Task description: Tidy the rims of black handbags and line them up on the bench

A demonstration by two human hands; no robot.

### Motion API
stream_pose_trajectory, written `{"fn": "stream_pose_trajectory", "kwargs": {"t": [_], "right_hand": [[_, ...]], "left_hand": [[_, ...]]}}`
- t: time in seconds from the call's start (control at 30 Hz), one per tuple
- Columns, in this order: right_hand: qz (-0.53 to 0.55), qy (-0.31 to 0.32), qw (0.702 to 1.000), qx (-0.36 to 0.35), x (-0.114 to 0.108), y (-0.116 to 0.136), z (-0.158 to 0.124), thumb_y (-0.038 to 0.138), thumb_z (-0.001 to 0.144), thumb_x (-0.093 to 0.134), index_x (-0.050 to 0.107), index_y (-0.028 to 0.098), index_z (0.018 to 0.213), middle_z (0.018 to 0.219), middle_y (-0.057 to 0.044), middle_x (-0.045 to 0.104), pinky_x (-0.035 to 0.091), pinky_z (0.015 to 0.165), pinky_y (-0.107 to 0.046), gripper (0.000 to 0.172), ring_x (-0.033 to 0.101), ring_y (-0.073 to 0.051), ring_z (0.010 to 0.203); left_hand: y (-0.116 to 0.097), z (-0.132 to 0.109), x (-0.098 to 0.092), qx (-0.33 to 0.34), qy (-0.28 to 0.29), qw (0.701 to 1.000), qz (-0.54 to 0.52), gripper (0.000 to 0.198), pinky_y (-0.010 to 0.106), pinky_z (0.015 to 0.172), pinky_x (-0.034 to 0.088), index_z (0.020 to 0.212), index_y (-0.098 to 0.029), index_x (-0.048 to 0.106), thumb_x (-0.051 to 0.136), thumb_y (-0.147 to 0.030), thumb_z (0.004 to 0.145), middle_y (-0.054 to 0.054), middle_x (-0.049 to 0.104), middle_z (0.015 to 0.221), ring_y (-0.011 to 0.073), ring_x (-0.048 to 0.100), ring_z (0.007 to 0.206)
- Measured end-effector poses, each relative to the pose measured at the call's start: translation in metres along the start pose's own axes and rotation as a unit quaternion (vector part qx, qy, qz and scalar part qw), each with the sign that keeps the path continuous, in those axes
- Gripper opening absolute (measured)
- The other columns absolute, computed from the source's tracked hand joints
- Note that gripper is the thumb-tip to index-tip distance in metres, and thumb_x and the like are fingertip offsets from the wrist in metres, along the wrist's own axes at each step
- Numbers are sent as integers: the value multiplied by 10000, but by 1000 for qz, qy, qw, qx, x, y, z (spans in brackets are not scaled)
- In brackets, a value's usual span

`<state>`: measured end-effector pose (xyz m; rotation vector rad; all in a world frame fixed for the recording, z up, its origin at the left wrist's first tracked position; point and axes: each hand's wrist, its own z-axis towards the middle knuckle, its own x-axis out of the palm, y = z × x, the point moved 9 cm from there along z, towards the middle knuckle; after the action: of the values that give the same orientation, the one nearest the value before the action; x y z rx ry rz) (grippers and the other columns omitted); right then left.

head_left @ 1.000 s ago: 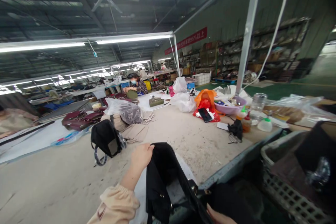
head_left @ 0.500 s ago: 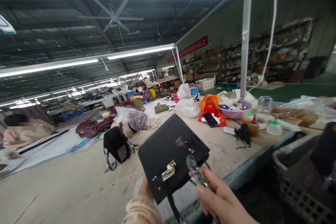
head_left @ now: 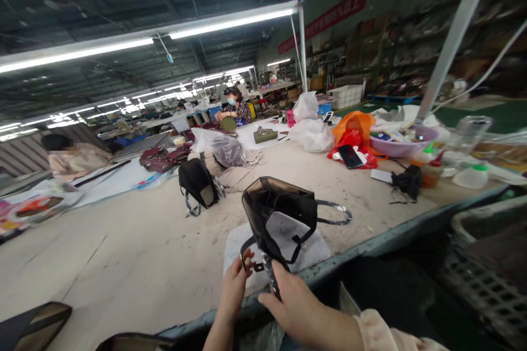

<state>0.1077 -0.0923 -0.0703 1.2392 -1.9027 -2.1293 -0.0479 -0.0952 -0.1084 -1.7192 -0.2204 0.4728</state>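
A black handbag [head_left: 284,200] lies open toward me near the table's front edge, its dark inside and a pale panel showing. Beneath it is a white sheet [head_left: 319,244]. My right hand [head_left: 294,293] is closed around the bag's plastic-wrapped near handle [head_left: 269,271]. To its left, my left hand [head_left: 236,279] pinches a narrow black strap [head_left: 247,244] with a small metal piece at its end. The bag's other wrapped handle [head_left: 340,211] sticks out to the right, lying free.
A smaller black bag [head_left: 200,184] stands on the table [head_left: 135,252] to the left. Farther right are a phone [head_left: 349,156], a purple basin [head_left: 403,145], bottles and scissors [head_left: 401,196]. A plastic crate [head_left: 473,279] is below the edge. Two co-workers sit beyond.
The handbag has been lowered from my hands onto the sheet and turned, its open inside now showing instead of the flap with clasp. My left hand has moved from behind it to the strap.
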Motion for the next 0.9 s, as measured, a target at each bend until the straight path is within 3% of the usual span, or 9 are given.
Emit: {"fn": "stream_pose_trajectory", "kwargs": {"t": [0.13, 0.3, 0.37, 0.47, 0.57, 0.63, 0.7, 0.8, 0.9], "right_hand": [[40, 40, 997, -55, 13, 11, 2, 257, 775, 556, 396, 182, 1332, 1022, -80, 659, 455, 778, -310, 585, 625, -210, 869], [-72, 71, 988, -113, 6, 15, -1, 212, 823, 502, 620, 175, 953, 857, -68, 664, 454, 714, -291, 179, 616, -198, 787], [-128, -2, 981, -143, -26, 14, 0, 216, 887, 422, 631, 183, 905, 877, -74, 663, 454, 772, -302, 212, 608, -196, 838], [-200, -213, 945, -148, -106, -5, 2, 286, 905, 430, 600, 162, 1064, 1093, -133, 619, 392, 956, -371, 264, 531, -235, 1082], [-239, -335, 910, -53, -167, -55, 11, 378, 823, 525, 468, 102, 1291, 1293, -214, 493, 314, 1028, -488, 547, 400, -326, 1247], [-176, -280, 943, 33, -176, -97, 30, 432, 785, 535, 369, 89, 1377, 1276, -206, 520, 362, 986, -482, 704, 460, -330, 1204], [-113, -187, 973, 72, -166, -119, 42, 460, 786, 504, 439, 106, 1332, 1080, -150, 644, 443, 883, -438, 654, 588, -303, 1024], [-76, -117, 989, 43, -151, -108, 31, 483, 819, 458, 626, 181, 1072, 879, -77, 685, 471, 795, -378, 428, 623, -262, 858], [-14, -41, 999, 21, -137, -90, -8, 493, 816, 503, 656, 227, 905, 850, -51, 679, 469, 739, -329, 319, 604, -237, 814]], "left_hand": [[-26, -21, -5, 63, 43, 994, -77, 548, 409, 1061, 396, 1293, -180, 522, 518, -495, 844, 128, 530, 1358, 255, 492, 1257], [-47, -21, 18, 114, -37, 979, 166, 758, 465, 1072, 371, 1353, -152, 395, 681, -430, 708, 164, 493, 1362, 303, 478, 1254], [-47, -17, 21, 126, -90, 968, 199, 705, 464, 1004, 433, 1312, -148, 392, 658, -436, 727, 168, 524, 1296, 290, 547, 1164], [-45, -13, 18, 145, -130, 962, 191, 615, 403, 902, 500, 1294, -148, 359, 587, -418, 791, 151, 548, 1223, 229, 610, 1015], [-45, -8, 13, 142, -119, 959, 213, 667, 365, 811, 527, 1389, -167, 266, 550, -379, 825, 122, 588, 1166, 179, 637, 848], [-46, -5, 13, 139, -87, 956, 241, 644, 356, 796, 526, 1411, -191, 285, 535, -340, 836, 99, 621, 1134, 169, 644, 806], [-51, -1, 13, 149, -56, 953, 259, 585, 360, 849, 513, 1394, -200, 357, 519, -294, 840, 87, 638, 1151, 181, 651, 882], [-58, 4, 5, 172, -21, 947, 270, 547, 371, 948, 475, 1375, -204, 420, 496, -230, 833, 75, 621, 1242, 205, 613, 1069], [-64, 8, -10, 197, 23, 937, 287, 496, 371, 1017, 427, 1306, -217, 517, 494, -183, 811, 51, 604, 1283, 214, 554, 1176]]}}
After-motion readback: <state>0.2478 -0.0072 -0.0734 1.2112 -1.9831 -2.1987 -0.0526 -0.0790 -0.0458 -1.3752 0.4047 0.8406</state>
